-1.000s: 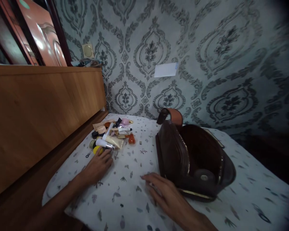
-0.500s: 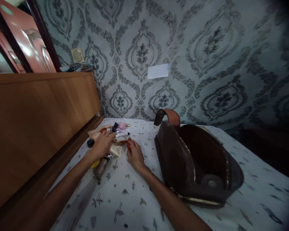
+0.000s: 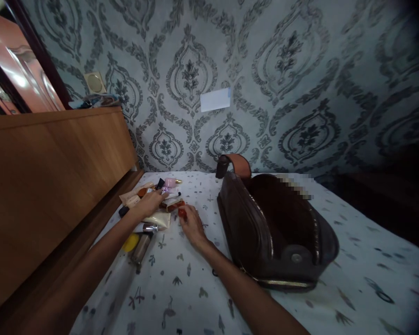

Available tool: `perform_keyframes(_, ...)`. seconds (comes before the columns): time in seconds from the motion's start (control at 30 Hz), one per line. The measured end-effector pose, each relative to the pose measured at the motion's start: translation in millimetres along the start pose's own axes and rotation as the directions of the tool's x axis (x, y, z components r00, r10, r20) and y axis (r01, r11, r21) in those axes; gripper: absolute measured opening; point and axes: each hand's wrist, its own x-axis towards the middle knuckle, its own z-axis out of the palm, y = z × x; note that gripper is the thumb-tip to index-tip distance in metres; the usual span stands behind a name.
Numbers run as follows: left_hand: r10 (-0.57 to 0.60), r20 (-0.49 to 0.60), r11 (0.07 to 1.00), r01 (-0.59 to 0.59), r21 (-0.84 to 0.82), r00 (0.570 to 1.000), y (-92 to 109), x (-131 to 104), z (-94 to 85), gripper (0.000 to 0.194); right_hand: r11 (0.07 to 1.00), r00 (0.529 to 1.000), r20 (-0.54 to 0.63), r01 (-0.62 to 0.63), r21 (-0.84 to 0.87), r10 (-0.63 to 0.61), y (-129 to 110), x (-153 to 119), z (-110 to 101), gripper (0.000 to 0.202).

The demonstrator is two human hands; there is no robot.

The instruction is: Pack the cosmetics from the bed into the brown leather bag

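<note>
My left hand (image 3: 151,204) lies over a pile of cosmetics, fingers stretched over a white tube (image 3: 172,195). My right hand (image 3: 192,225) has its fingers closed around a small red item (image 3: 182,212) at the pile's right edge. Near the hands are a cream tube (image 3: 160,219), a pink bottle (image 3: 170,182), a silver-capped tube (image 3: 149,228), a yellow round item (image 3: 130,242) and a brownish bottle (image 3: 141,249). To the right of my right hand a dark brown bag (image 3: 244,223) stands unzipped, its inside dark.
The cosmetics and bag rest on a patterned white sheet (image 3: 181,288). A wooden panel (image 3: 56,163) runs along the left side. Behind is a patterned wall (image 3: 136,28) with a white paper (image 3: 215,100). A brown strap (image 3: 240,165) rises behind the bag.
The view has shifted, moving the scene leftward. My left hand has moved up off the lower items, showing more of the silver-capped tube and yellow item. My right hand stays at the red item.
</note>
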Motion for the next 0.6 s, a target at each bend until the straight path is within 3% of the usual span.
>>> perform_keyframes(0.27, -0.163, -0.196, 0.974, 0.125, -0.190, 0.967, -1.6, -21.3, -8.0, 0.034, 0.999, 0.999, -0.026, -0.045, 0.003, 0.045, -3.9, -0.6, -0.7, 0.025)
perform_keyframes(0.43, -0.256, -0.257, 0.947, 0.188, -0.260, 0.932, 0.0, -44.6, -19.3, 0.033, 0.996, 0.995, -0.047, -0.089, 0.010, 0.089, -5.3, -2.9, 0.4, 0.017)
perform_keyframes(0.6, -0.277, -0.295, 0.948, 0.210, -0.239, 0.915, 24.7, -67.8, -21.4, 0.033, 0.990, 0.982, -0.120, -0.140, 0.030, 0.143, -4.6, -2.9, 2.8, 0.018)
